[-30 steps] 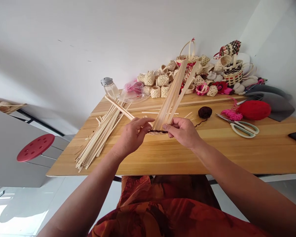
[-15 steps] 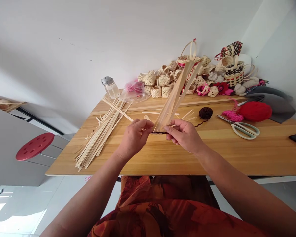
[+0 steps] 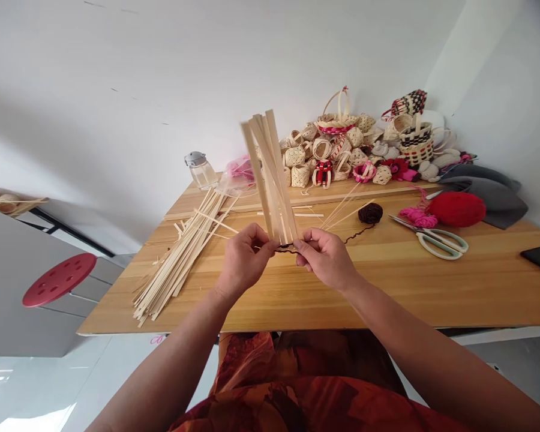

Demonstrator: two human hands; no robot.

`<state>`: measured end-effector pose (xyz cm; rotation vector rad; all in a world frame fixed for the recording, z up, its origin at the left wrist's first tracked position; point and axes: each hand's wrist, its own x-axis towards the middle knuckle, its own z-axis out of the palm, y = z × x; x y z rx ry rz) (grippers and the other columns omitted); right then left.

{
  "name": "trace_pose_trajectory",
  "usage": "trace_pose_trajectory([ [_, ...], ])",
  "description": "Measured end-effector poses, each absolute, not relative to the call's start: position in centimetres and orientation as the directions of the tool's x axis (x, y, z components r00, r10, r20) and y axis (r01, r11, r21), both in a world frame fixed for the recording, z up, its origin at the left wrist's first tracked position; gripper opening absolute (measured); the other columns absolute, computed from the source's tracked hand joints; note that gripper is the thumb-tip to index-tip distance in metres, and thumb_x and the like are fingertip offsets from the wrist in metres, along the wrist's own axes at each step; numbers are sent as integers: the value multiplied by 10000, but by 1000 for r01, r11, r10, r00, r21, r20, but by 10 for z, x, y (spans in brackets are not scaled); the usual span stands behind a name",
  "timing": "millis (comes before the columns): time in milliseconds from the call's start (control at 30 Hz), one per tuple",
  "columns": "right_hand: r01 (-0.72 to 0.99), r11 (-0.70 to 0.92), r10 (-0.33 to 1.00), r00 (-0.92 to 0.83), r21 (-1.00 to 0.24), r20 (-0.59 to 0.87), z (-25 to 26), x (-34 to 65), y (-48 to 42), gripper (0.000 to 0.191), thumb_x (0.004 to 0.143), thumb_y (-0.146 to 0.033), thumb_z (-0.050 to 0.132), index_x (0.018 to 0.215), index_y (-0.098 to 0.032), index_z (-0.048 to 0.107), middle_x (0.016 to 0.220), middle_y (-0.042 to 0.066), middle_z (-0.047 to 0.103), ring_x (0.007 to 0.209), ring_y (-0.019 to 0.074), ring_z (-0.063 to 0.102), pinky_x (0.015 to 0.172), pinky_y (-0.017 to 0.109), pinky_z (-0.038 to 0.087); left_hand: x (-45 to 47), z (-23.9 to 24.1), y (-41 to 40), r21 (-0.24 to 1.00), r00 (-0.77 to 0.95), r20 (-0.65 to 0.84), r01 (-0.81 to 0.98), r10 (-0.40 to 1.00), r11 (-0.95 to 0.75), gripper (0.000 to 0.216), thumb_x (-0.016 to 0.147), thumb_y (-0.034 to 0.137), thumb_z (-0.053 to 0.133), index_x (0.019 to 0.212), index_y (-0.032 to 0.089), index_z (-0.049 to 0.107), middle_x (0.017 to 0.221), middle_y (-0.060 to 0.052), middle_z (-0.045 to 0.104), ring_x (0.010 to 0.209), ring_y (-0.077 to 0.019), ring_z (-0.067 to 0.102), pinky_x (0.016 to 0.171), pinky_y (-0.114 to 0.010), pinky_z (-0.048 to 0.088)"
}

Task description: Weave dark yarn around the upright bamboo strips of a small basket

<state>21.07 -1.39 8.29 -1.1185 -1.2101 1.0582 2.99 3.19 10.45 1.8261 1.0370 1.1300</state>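
Several pale wooden strips (image 3: 272,174) stand up over the near middle of the worktop (image 3: 270,306), leaning a little left, their tops crossing loosely and their lower ends gathered at a length of dark yarn (image 3: 287,251). The left hand (image 3: 247,258) pinches the lower left corner between thumb and forefinger; the right hand (image 3: 326,255) pinches the lower right corner, its other fingers curled. Whether each thumb presses on wood, yarn or both is hidden, so I cannot tell.

Good work here likely depends on that low grip. Keep both thumbs close to the base, since the long free ends could lever the strips out of line, and lay the lower ends flat, side by side. One strand sags slightly between the hands; drawing it snug with an even pull should steady the row, while a hard tug might bunch it up.

Beyond the right hand, the yarn trails to its ball (image 3: 369,213). Leave slack there, and mind the thin slivers (image 3: 348,215) beside it, which could snag. The scissors (image 3: 441,239) lie farther right, well apart from the hands.
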Motion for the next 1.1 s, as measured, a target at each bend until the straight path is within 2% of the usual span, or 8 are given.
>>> trace_pose_trajectory([
  [167, -20, 121, 991, 67, -992, 119, 81, 211, -16, 260, 852, -429, 684, 782, -191, 608, 545, -21, 614, 421, 85, 439, 414, 218, 306, 35, 105, 30, 921, 320, 313, 127, 894, -367, 207, 785, 302, 762, 902, 201, 624, 689, 17, 659, 624, -142, 647, 579, -255, 524],
  [267, -26, 138, 988, 72, -990, 136, 81, 211, -18, 265, 852, -435, 687, 778, -195, 601, 547, -23, 613, 435, 90, 458, 423, 218, 321, 37, 110, 27, 949, 319, 255, 101, 913, -300, 318, 784, 302, 765, 1059, 189, 652, 742, -9, 717, 640, -150, 666, 607, -264, 543],
  [433, -15, 140, 988, 71, -990, 138, 80, 212, -18, 265, 853, -436, 684, 789, -192, 604, 541, -24, 613, 431, 87, 455, 423, 215, 325, 36, 113, 25, 979, 359, 165, 57, 918, -198, 441, 742, 263, 792, 1141, 186, 619, 780, -17, 746, 622, -130, 657, 618, -248, 556],
  [667, 5, 115, 992, 50, -993, 115, 79, 212, -17, 253, 852, -421, 678, 796, -182, 616, 539, -26, 610, 422, 78, 436, 418, 208, 317, 35, 114, 22, 976, 390, 132, 107, 911, -188, 231, 753, 297, 782, 883, 170, 638, 782, -7, 702, 725, -137, 674, 565, -204, 574],
  [833, 2, 96, 994, 48, -995, 96, 76, 208, -19, 296, 832, -451, 704, 771, -180, 603, 521, -27, 598, 429, 79, 452, 425, 206, 319, 37, 117, 22, 990, 446, 72, 78, 892, -119, 317, 722, 324, 811, 934, 166, 635, 846, -34, 741, 744, -165, 713, 548, -214, 587],
  [900, -12, 86, 996, 41, -996, 85, 74, 206, -19, 322, 829, -477, 709, 766, -183, 593, 519, -28, 596, 430, 80, 456, 424, 205, 309, 41, 116, 21, 989, 411, 82, 82, 908, -126, 310, 712, 311, 813, 923, 160, 644, 810, -30, 741, 698, -154, 704, 544, -216, 586],
  [1033, -75, 76, 996, 52, -994, 72, 71, 201, -16, 361, 807, -509, 722, 738, -191, 564, 512, -29, 591, 459, 100, 510, 451, 209, 343, 49, 107, 21, 980, 216, 156, 89, 964, -178, 237, 708, 293, 801, 805, 146, 641, 663, 3, 690, 547, -109, 632, 490, -203, 555],
  [1100, -79, 71, 996, 66, -994, 65, 71, 200, -14, 359, 802, -510, 721, 734, -191, 572, 507, -27, 592, 457, 103, 514, 454, 213, 350, 50, 103, 21, 979, 192, 183, 58, 964, -197, 234, 705, 301, 803, 807, 146, 660, 676, 1, 698, 566, -112, 642, 502, -202, 555],
])
